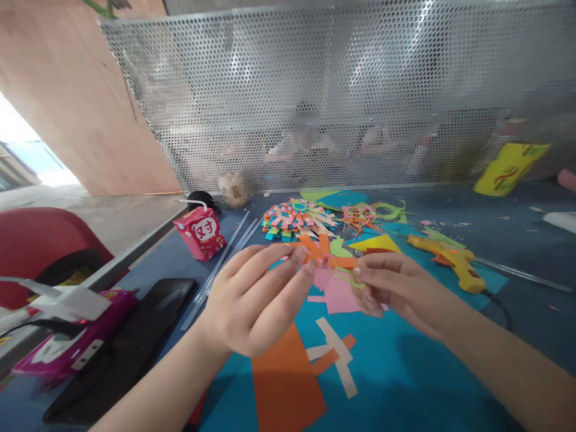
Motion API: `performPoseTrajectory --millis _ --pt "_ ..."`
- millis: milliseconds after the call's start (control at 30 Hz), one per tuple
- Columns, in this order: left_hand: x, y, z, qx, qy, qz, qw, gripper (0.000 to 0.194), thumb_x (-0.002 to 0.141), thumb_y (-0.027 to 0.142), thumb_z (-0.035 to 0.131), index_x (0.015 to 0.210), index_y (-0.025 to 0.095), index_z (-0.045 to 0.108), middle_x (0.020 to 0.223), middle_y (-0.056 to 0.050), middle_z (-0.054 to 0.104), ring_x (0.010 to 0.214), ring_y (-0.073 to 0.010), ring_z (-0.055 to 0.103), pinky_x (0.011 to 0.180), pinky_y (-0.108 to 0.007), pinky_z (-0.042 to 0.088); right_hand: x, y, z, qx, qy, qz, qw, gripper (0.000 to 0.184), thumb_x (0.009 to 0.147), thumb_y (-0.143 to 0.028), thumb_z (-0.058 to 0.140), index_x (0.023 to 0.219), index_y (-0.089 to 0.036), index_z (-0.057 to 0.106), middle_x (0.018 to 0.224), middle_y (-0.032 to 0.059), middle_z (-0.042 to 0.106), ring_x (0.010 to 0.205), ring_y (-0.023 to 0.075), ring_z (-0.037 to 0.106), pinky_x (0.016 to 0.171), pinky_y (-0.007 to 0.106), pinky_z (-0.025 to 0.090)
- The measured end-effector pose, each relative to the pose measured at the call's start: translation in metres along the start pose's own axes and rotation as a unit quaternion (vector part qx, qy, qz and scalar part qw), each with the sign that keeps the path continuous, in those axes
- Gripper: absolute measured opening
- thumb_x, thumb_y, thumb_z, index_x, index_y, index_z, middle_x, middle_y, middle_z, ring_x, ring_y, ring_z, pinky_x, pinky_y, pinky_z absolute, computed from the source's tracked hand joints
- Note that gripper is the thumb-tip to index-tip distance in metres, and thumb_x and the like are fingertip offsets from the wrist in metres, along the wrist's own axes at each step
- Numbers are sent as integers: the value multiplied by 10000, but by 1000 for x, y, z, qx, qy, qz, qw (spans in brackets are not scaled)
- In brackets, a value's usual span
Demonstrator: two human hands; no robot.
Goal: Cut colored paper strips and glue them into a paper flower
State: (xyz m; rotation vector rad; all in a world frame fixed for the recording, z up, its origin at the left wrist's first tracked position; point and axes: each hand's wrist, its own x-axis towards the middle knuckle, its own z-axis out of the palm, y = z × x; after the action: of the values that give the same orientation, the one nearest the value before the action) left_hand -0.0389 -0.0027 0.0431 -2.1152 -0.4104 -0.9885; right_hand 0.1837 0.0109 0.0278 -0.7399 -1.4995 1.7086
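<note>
While my left hand (258,300) pinches the orange cutout (323,247), my right hand (392,283) grips its opposite edge. The glue gun (456,263) lies right of the cutout.

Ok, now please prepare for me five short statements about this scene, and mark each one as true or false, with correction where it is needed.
1. The left hand and the right hand hold an orange paper piece between them. True.
2. The yellow glue gun lies to the left of both hands. False: the yellow glue gun lies to the right.
3. A white straw sticks out of the pink drink box. True.
4. The fringed paper flower lies beyond the hands. True.
5. The large orange sheet lies on pink paper. False: the large orange sheet lies on blue paper.
</note>
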Motion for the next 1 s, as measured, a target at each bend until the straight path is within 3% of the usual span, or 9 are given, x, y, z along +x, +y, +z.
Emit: performPoseTrajectory --millis 133,267,400,667,933,1000 --pt "-2 -1 2 15 2 -4 1000 208 730 71 623 927 106 567 809 -102 726 824 -251 676 617 -353 573 0 3 -1 -36 -24 2 999 325 796 -444 605 638 -160 588 590 -5 544 461 58 440 420 178 332" --pt "-3 -2 3 12 -6 -12 1000 205 740 66 613 930 125 564 822 -95 727 840 -237 674 617 -338 570 1 4 1 -74 -1 19 997 267 739 -375 679 628 -159 568 563 -18 541 464 60 449 414 169 343" --pt "-4 -1 3 -7 -6 -15 1000 252 715 54 631 952 107 561 835 -116 721 862 -256 667 639 -355 573 2 2 1 -32 -7 3 999 241 771 -343 642 620 -167 577 554 -20 536 453 60 437 427 182 353" --pt "-3 1 2 -14 0 -24 1000 254 705 54 648 937 106 559 815 -108 719 845 -244 668 644 -348 571 -2 1 0 37 -5 45 998 196 729 -301 682 621 -162 596 577 -14 552 487 68 468 443 174 380" --pt "-4 1 1 -22 -2 -30 999 289 717 78 641 986 120 544 838 -103 712 868 -241 662 660 -346 565 1 2 -1 22 -7 49 999 186 724 -300 668 616 -168 593 559 -17 531 473 75 450 442 190 362" --pt "-4 1 2 -14 -1 -32 999 291 712 77 646 982 118 544 830 -100 712 851 -236 665 661 -344 567 1 2 -1 3 -34 46 998 222 737 -346 656 621 -168 592 571 -11 536 473 80 453 447 200 354"
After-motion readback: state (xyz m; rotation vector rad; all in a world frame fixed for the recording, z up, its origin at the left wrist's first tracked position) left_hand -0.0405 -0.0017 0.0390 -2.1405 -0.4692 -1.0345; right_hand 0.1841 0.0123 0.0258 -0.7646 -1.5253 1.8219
